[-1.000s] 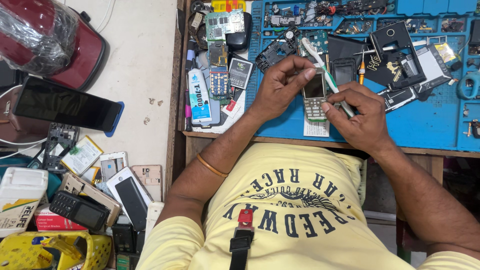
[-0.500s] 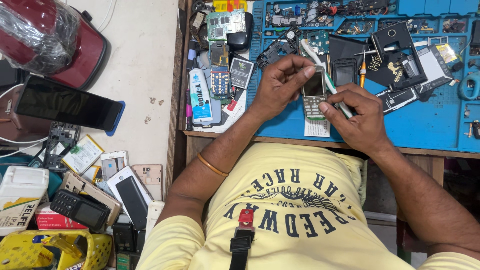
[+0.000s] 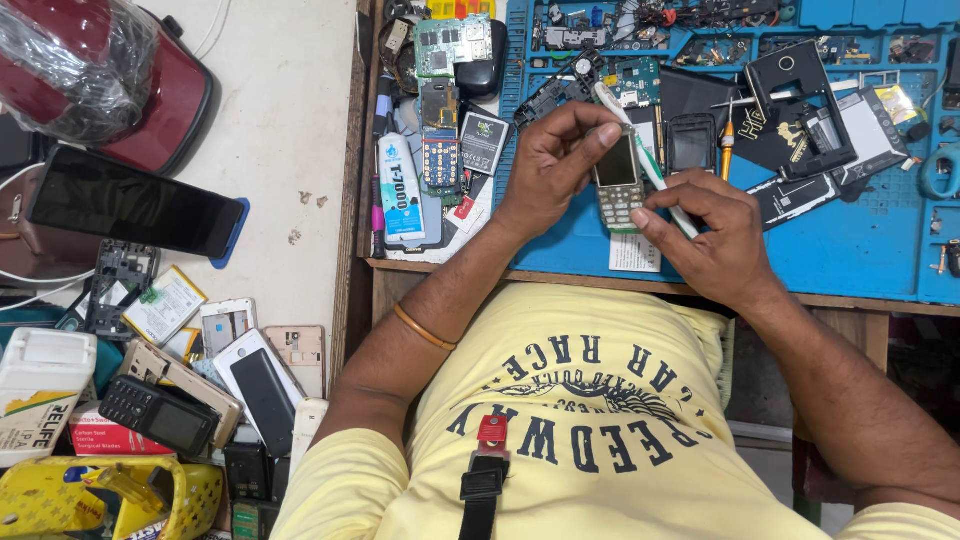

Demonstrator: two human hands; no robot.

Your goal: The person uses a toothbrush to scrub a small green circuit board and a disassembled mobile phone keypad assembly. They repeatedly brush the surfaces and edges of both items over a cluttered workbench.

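My left hand (image 3: 556, 165) holds a small grey keypad phone (image 3: 617, 178) upright over the blue work mat (image 3: 850, 250), fingertips pinching its top edge. My right hand (image 3: 708, 240) grips a thin white brush-like tool (image 3: 640, 150) that runs diagonally past the phone's right side. Its thumb and forefinger rest against the phone's lower right corner near the keypad. An orange bangle (image 3: 422, 328) circles my left forearm.
Phone shells, circuit boards, batteries and a screwdriver (image 3: 727, 148) crowd the mat and the bench's left strip. A white tube (image 3: 400, 188) lies there too. On the floor at left lie a dark tablet (image 3: 135, 205), several phones, a red helmet (image 3: 100, 70) and a yellow basket (image 3: 100, 500).
My left fingers have shifted up to the top of the phone and the phone sits slightly higher. My right hand has stayed by its lower corner.
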